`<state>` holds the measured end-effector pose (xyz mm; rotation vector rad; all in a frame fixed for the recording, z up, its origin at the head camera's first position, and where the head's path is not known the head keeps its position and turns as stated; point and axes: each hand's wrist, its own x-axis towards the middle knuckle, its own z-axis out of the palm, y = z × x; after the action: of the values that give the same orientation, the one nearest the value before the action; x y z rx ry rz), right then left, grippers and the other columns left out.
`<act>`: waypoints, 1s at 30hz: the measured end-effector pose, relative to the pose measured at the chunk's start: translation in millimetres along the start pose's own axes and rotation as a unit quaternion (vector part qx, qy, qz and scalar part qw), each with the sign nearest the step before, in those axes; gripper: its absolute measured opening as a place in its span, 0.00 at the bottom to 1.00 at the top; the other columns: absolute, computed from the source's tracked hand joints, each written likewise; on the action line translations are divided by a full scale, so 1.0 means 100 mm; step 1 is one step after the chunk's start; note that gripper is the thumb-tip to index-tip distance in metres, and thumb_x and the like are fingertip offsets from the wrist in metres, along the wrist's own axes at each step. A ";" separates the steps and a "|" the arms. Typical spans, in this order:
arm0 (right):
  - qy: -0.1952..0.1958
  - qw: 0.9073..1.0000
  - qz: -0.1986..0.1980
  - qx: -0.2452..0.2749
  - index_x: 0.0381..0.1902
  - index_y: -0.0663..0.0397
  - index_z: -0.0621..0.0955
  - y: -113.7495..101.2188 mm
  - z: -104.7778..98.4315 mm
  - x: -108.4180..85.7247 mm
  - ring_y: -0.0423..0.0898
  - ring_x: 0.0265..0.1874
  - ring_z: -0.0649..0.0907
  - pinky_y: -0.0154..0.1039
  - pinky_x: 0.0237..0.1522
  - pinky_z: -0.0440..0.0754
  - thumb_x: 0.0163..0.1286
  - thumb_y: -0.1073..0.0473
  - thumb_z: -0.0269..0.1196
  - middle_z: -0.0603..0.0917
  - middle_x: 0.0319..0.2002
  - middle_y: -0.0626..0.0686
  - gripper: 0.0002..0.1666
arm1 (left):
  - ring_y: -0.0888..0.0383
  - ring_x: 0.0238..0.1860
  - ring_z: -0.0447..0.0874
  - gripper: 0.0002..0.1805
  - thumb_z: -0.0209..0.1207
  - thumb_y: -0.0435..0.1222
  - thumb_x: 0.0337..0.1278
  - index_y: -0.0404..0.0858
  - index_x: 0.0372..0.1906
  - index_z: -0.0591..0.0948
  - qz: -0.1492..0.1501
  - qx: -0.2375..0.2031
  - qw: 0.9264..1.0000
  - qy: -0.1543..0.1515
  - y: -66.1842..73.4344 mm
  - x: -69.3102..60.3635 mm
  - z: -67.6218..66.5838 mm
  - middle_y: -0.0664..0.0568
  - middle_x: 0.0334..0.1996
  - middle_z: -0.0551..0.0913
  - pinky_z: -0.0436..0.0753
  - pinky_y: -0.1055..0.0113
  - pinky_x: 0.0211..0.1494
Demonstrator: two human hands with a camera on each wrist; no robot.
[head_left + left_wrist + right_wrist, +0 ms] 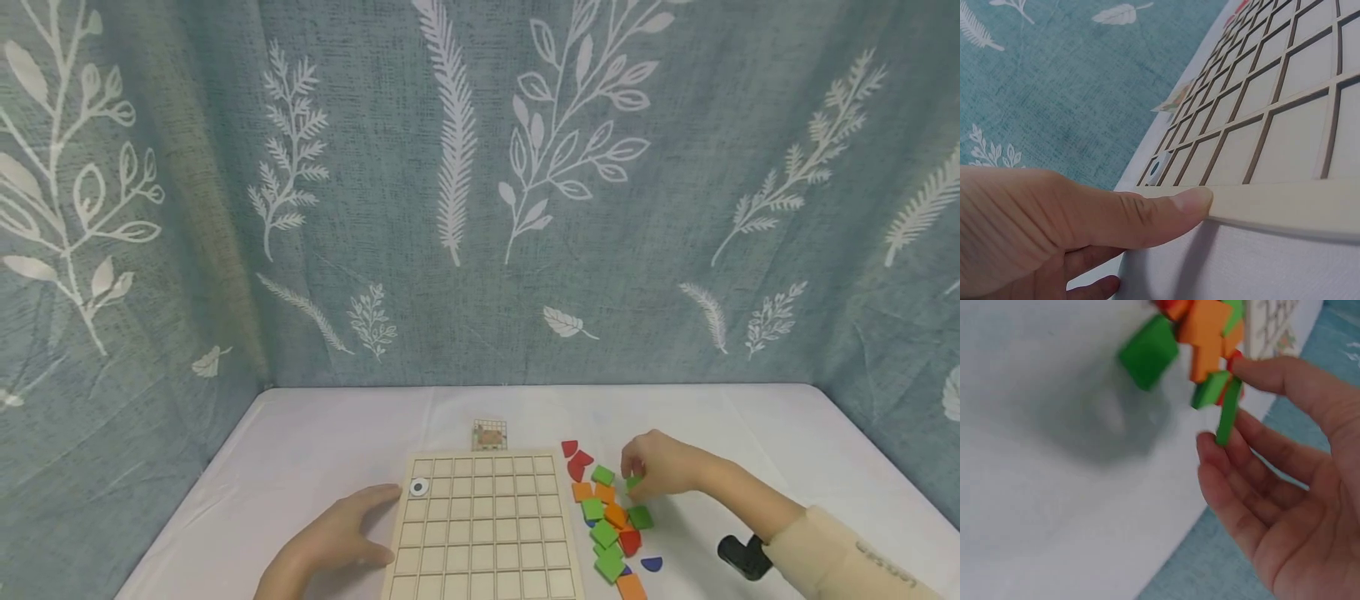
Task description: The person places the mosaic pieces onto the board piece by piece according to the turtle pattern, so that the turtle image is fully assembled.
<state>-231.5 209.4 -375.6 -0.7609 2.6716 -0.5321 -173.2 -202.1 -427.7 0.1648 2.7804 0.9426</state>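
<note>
In the head view, my left hand [341, 529] lies at the left edge of a pale wooden grid board [483, 532]. The left wrist view shows its thumb [1172, 215] touching the frame, fingers apart. One cell in the board's far left corner holds a white piece with an eye mark [418, 487]. To the right of the board, my right hand [663, 467] pinches a thin green square tile [1229, 412] between thumb and fingers, above the table. Loose green tiles [604, 533], orange tiles [582, 492] and red pieces [630, 542] lie just left of that hand.
A small picture card [490, 435] lies at the board's far edge. Blue half-round pieces [652, 564] are among the tiles. A black object [745, 557] rests by the right forearm. Behind the white table [315, 433] hangs a leaf-patterned curtain [375, 208].
</note>
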 end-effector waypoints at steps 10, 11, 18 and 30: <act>-0.039 0.999 -0.008 0.016 0.29 0.55 0.81 -0.03 -0.04 -0.01 0.40 0.25 0.73 0.31 0.27 0.77 0.50 0.61 0.69 0.77 0.25 0.44 0.08 | 0.38 0.63 0.65 0.44 0.73 0.37 0.16 0.37 0.56 0.76 0.006 0.001 1.000 0.001 -0.01 0.01 0.01 0.40 0.59 0.73 0.63 0.40 0.64; -0.038 0.999 -0.011 0.016 0.29 0.56 0.81 -0.04 -0.03 0.00 0.40 0.25 0.73 0.31 0.27 0.77 0.50 0.61 0.69 0.77 0.25 0.44 0.08 | 0.38 0.63 0.64 0.44 0.73 0.37 0.16 0.37 0.56 0.75 0.005 -0.001 1.000 0.000 -0.01 0.00 0.01 0.40 0.59 0.73 0.63 0.41 0.64; -0.029 0.999 -0.025 0.020 0.30 0.55 0.82 -0.12 -0.02 0.09 0.40 0.25 0.73 0.30 0.27 0.77 0.50 0.61 0.69 0.77 0.25 0.43 0.08 | 0.38 0.63 0.65 0.44 0.73 0.37 0.16 0.37 0.56 0.76 0.007 -0.003 1.000 0.001 -0.02 0.00 0.01 0.41 0.59 0.73 0.63 0.41 0.65; -0.001 0.996 -0.084 0.006 0.30 0.57 0.82 -0.42 0.01 0.28 0.36 0.25 0.73 0.28 0.27 0.76 0.51 0.61 0.69 0.78 0.25 0.42 0.09 | 0.38 0.63 0.64 0.44 0.73 0.37 0.16 0.38 0.56 0.75 0.009 -0.004 1.000 0.000 -0.02 0.00 0.00 0.40 0.59 0.73 0.62 0.41 0.65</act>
<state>-235.6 160.5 -363.8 -0.9869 2.6150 -0.5860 -172.8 -203.5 -428.8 0.1875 2.7800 0.9577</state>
